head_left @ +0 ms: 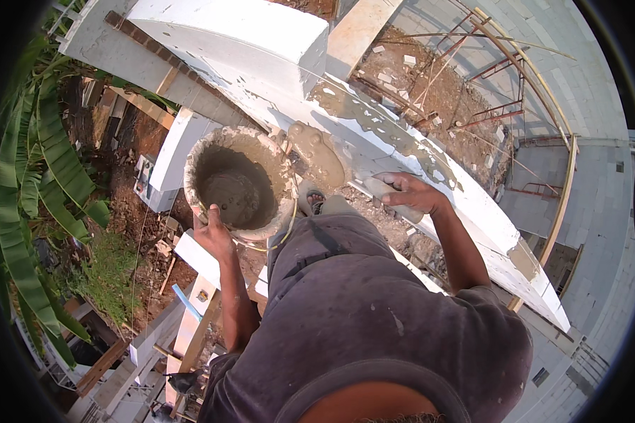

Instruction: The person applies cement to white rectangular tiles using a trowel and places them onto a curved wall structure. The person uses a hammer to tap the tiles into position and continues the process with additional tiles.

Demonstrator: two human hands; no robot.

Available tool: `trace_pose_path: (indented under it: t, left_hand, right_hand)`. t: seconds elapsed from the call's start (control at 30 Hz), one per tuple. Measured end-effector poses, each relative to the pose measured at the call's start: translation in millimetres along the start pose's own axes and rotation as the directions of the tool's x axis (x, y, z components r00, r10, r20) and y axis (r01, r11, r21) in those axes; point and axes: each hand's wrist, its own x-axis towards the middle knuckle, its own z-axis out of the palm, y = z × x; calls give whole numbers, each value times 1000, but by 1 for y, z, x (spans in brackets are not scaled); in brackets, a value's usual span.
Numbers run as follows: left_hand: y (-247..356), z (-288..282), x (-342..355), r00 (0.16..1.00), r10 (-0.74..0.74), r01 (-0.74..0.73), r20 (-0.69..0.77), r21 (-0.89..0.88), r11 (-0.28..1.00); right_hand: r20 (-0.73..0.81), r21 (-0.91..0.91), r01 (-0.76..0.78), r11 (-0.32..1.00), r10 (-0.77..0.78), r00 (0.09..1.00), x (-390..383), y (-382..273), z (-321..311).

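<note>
My left hand [213, 236] grips the rim of a mortar-crusted bucket [282, 187] at its lower left, thumb over the edge. Grey wet mortar [229, 189] lies low inside, and a yellow cord hangs from its right side. My right hand [418, 196] is closed on a flattish grey mortar-coated tool [386, 189], possibly a trowel, held over the white block wall. A heap of wet mortar [317, 151] lies just right of the bucket, nearest that tool. My sandalled foot [312, 199] shows between bucket and tool.
The white wall [374, 137], patched with mortar, runs diagonally beside me, over rubble. Steep drops show on both sides: red scaffold frames [497, 116] and bamboo poles at right; banana leaves [53, 141], soil and boards at left. A white block [180, 141] stands beyond the bucket.
</note>
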Motion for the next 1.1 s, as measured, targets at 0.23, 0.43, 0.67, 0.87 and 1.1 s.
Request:
trace_pose_path:
  t: [0.23, 0.43, 0.67, 0.87, 1.1]
  left_hand:
    - [-24, 11, 20, 981, 121, -122, 151, 0, 992]
    - [-48, 7, 59, 956, -20, -54, 292, 243, 969]
    - [-23, 22, 50, 916, 55, -78, 398, 40, 996]
    - [-46, 21, 73, 875, 76, -73, 478, -25, 997]
    - [-69, 22, 80, 848, 94, -113, 521, 5, 994]
  right_hand:
    - [-409, 10, 142, 990, -125, 904, -131, 48, -37]
    - [-730, -88, -434, 897, 238, 640, -213, 75, -55]
    - [-915, -174, -461, 870, 30, 403, -265, 129, -20]
    - [-988, -138, -670, 730, -52, 146, -270, 138, 17]
    - [-982, -174, -775, 607, -162, 94, -282, 158, 24]
